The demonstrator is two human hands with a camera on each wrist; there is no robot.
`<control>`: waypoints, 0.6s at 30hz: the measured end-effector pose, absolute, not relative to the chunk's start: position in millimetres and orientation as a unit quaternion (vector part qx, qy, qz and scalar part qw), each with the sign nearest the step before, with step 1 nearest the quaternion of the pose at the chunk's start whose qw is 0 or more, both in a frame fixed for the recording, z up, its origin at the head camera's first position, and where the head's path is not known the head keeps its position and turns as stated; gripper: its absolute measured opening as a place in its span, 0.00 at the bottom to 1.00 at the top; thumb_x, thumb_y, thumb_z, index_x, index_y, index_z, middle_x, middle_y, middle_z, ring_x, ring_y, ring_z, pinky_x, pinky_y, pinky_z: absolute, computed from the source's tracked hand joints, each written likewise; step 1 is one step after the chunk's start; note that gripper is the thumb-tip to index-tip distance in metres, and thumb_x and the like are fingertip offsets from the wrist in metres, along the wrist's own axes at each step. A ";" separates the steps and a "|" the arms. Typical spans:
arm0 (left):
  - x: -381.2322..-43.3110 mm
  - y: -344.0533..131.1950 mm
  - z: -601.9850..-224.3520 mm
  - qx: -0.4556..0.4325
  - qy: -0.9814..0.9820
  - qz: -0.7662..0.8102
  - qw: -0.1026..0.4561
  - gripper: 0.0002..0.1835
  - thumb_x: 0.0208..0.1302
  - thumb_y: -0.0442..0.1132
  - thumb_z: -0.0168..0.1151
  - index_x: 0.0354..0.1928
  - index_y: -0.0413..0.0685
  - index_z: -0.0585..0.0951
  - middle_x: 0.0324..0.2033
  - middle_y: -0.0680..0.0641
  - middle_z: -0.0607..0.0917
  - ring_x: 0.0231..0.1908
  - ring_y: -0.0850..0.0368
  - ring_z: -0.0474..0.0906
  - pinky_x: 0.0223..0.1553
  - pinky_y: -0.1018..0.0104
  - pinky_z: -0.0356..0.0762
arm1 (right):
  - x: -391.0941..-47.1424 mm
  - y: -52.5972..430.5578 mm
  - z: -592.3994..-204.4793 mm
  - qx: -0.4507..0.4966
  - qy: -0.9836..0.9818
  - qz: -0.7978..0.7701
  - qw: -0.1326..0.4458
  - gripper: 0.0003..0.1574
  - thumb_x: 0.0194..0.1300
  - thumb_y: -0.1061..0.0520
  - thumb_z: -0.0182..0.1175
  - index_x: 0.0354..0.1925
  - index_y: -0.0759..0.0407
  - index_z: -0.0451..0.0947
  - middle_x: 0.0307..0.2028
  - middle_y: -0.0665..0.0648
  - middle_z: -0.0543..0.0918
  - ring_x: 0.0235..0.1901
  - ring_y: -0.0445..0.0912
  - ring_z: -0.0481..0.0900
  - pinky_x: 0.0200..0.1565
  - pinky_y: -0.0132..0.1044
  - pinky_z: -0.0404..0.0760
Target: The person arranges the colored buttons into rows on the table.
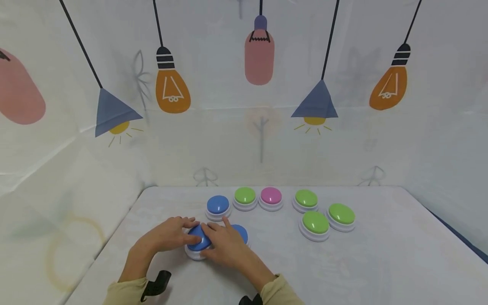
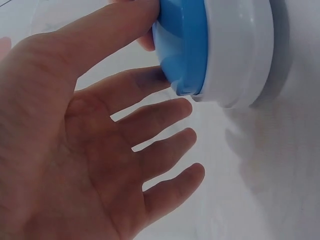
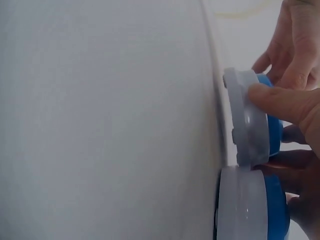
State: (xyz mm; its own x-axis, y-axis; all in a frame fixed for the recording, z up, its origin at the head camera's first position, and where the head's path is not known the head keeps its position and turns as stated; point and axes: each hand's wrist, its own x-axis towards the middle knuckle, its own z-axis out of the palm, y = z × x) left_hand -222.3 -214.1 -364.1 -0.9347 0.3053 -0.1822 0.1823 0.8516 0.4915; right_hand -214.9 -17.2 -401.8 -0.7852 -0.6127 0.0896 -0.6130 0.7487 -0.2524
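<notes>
Both hands are on one blue push button point(image 1: 198, 231) with a white base, at the front left of the group. My left hand point(image 1: 162, 235) grips the blue cap between thumb and index finger, its other fingers spread away from it. From the other side my right hand point(image 1: 230, 248) holds the same button, with its thumb point(image 3: 277, 102) against the white base. In the right wrist view that base tips, and small feet show on its underside. A second blue button point(image 1: 241, 232) stands right beside it, partly hidden behind the right hand.
Behind the hands stand another blue button point(image 1: 218, 205), a green one point(image 1: 245, 195) and a pink one point(image 1: 271, 196). Three green buttons point(image 1: 315, 222) form a cluster to the right. The white table point(image 1: 362, 271) ends at a patterned cloth backdrop point(image 1: 225, 140).
</notes>
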 end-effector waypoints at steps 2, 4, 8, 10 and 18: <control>-222.1 -213.9 -362.9 0.135 0.954 0.239 0.122 0.35 0.59 0.59 0.67 0.65 0.48 0.77 0.65 0.36 0.75 0.67 0.30 0.65 0.63 0.32 0.62 | -216.8 -15.5 -401.8 0.334 -0.932 0.143 0.009 0.45 0.65 0.41 0.65 0.73 0.54 0.64 0.68 0.55 0.72 0.69 0.44 0.67 0.74 0.51 0.51; -222.5 -213.4 -362.3 0.143 0.954 0.238 0.116 0.35 0.59 0.59 0.67 0.65 0.49 0.77 0.64 0.34 0.75 0.66 0.31 0.66 0.63 0.33 0.63 | -218.7 -14.0 -401.9 0.337 -0.929 0.150 0.020 0.45 0.65 0.41 0.65 0.73 0.56 0.64 0.69 0.56 0.71 0.70 0.45 0.67 0.74 0.53 0.51; -222.9 -211.8 -361.5 0.154 0.954 0.235 0.104 0.35 0.61 0.60 0.65 0.67 0.50 0.76 0.64 0.32 0.74 0.66 0.30 0.66 0.62 0.33 0.64 | -221.1 -11.1 -402.5 0.343 -0.926 0.147 0.050 0.45 0.66 0.41 0.64 0.73 0.57 0.64 0.69 0.56 0.72 0.69 0.46 0.67 0.73 0.54 0.53; -222.4 -211.0 -360.6 0.153 0.955 0.235 0.101 0.36 0.61 0.60 0.65 0.68 0.50 0.74 0.64 0.30 0.73 0.66 0.29 0.66 0.62 0.33 0.64 | -221.6 -9.8 -402.2 0.348 -0.926 0.132 0.071 0.44 0.66 0.40 0.63 0.72 0.58 0.65 0.68 0.56 0.72 0.69 0.46 0.68 0.73 0.54 0.55; -219.7 -204.1 -357.6 0.149 0.954 0.242 0.092 0.42 0.60 0.62 0.64 0.73 0.50 0.67 0.68 0.28 0.67 0.65 0.30 0.67 0.60 0.33 0.67 | -223.4 -3.2 -396.5 0.346 -0.920 0.088 0.160 0.42 0.66 0.38 0.62 0.69 0.58 0.69 0.63 0.55 0.78 0.64 0.45 0.74 0.71 0.55 0.61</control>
